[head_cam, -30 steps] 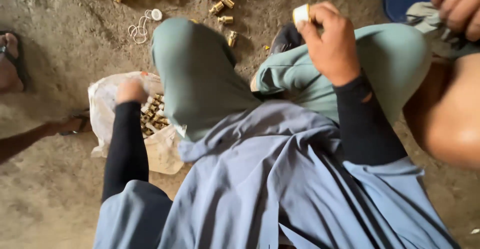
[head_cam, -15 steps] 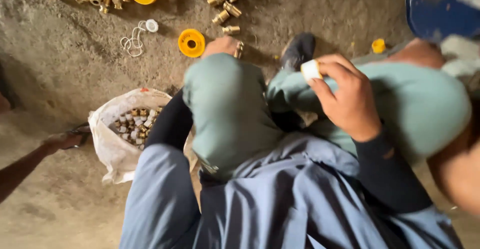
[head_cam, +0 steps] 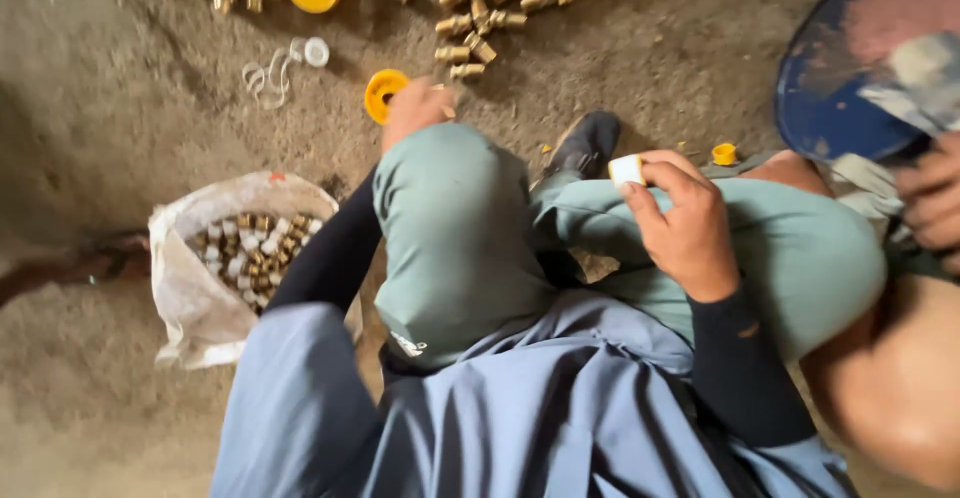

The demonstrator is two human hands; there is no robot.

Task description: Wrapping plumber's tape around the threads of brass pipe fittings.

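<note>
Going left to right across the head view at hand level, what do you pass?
White sack of brass fittings → white tape scraps → yellow spool → left hand → black shoe → small white roll → right hand → small yellow cap → blue round pan → another person's hand.

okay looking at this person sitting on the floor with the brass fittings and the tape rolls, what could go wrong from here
1. The left hand reaches past the knee to the yellow spool; loose brass fittings lie close by and could get knocked and scattered.
2. The right hand pinches a small white roll at its fingertips; it could slip onto the gritty floor.
</note>
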